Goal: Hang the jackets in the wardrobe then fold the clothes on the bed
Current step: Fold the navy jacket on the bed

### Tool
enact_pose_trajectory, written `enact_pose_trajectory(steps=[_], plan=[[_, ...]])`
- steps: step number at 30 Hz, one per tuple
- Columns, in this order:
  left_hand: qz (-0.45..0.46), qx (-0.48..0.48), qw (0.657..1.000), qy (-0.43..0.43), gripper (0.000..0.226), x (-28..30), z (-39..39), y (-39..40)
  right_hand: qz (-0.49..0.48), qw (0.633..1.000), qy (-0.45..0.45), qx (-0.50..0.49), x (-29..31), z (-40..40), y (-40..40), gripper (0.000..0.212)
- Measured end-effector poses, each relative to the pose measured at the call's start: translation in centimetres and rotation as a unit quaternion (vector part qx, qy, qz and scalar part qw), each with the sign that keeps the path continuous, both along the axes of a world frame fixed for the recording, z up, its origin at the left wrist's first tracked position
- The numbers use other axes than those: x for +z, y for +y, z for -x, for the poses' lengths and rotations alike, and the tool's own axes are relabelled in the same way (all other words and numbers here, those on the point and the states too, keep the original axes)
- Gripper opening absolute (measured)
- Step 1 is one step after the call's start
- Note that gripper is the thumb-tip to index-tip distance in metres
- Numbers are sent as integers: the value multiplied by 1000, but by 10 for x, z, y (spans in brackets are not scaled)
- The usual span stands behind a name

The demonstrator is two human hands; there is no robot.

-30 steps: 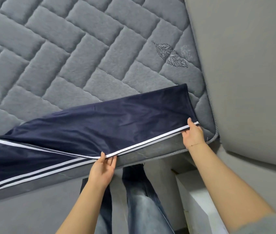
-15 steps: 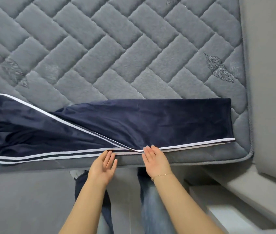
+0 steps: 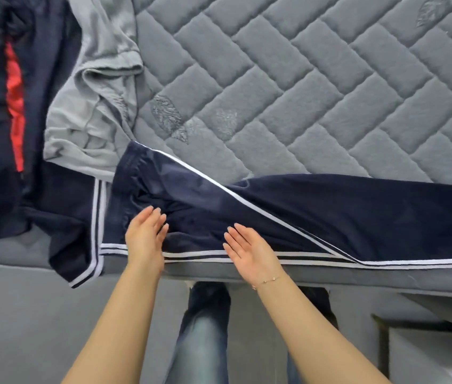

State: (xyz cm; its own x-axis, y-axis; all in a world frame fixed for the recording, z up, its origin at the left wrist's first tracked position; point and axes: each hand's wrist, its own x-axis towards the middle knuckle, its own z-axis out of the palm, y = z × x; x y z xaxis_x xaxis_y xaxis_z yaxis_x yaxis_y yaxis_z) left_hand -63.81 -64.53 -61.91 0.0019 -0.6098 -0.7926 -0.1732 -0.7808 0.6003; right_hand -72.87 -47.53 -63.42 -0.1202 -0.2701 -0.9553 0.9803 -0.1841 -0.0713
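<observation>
Navy track trousers point(image 3: 288, 214) with white side stripes lie lengthwise along the near edge of the mattress point(image 3: 288, 87), waistband at 9 o'clock and legs running toward 3 o'clock, where the frame cuts them off. One leg is laid over the other, so that its stripe crosses diagonally down to the doubled stripes at the near edge. This alignment along the mattress edge probably serves as a straight reference for the fold.

Left hand point(image 3: 146, 236): fingers straight and together, gripping nothing, positioned over the seat area just beside the waistband. Right hand point(image 3: 249, 250): fingers extended, palm turned partly inward, gripping nothing, positioned near the doubled stripes. Whether either palm presses the fabric or hovers just above it cannot be determined. The posture is consistent with smoothing the cloth flat before the next fold.

At 10 o'clock a crumpled grey T-shirt point(image 3: 92, 87) lies touching the waistband, apparently unfolded. At 9 o'clock a dark garment with a red panel point(image 3: 14, 106) extends beyond the frame; its type cannot be confirmed. A second navy piece with white stripes point(image 3: 75, 239) hangs over the mattress edge at 8 o'clock, partly under the trousers.

The wardrobe is not in view. The trouser cuffs are cut off.
</observation>
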Motion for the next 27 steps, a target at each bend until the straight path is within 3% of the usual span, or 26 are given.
enact_pose_trajectory(steps=[4,5,7,9,11,13,16,19,21,22,24,27], plan=[[149,-124,980,-49,46,-3,18,-83,-18,999,32,-13,-3,-8,-66,36],[208,-207,950,-105,55,-5,25,-100,-38,998,39,-15,-4,-8,-77,40],[294,-393,844,-216,73,-12,39,-127,-84,995,43,-20,-7,-7,-94,46],[279,-527,767,-237,83,-18,51,-145,-105,993,32,-32,-9,-6,-104,52],[238,-620,709,-237,77,-23,57,-154,-105,993,19,-52,-10,-4,-106,55],[252,-648,677,-242,49,-23,53,-159,-93,993,20,-67,-10,-4,-103,52],[298,-643,672,-215,6,-15,27,-158,-78,994,25,-66,-10,-7,-96,55],[294,-621,696,-208,10,-11,-19,-144,-74,995,22,-57,-9,-13,-87,68],[271,-580,743,-194,6,-12,-52,-130,-70,996,18,-48,-9,-16,-80,73],[267,-552,768,-185,11,-12,-62,-123,-68,997,16,-43,-10,-16,-77,76],[277,-496,805,-173,44,-13,-66,-118,-70,997,10,-33,-13,-13,-74,80],[238,-466,837,-163,86,-20,-36,-128,-81,997,-2,-9,-19,-4,-76,82]])
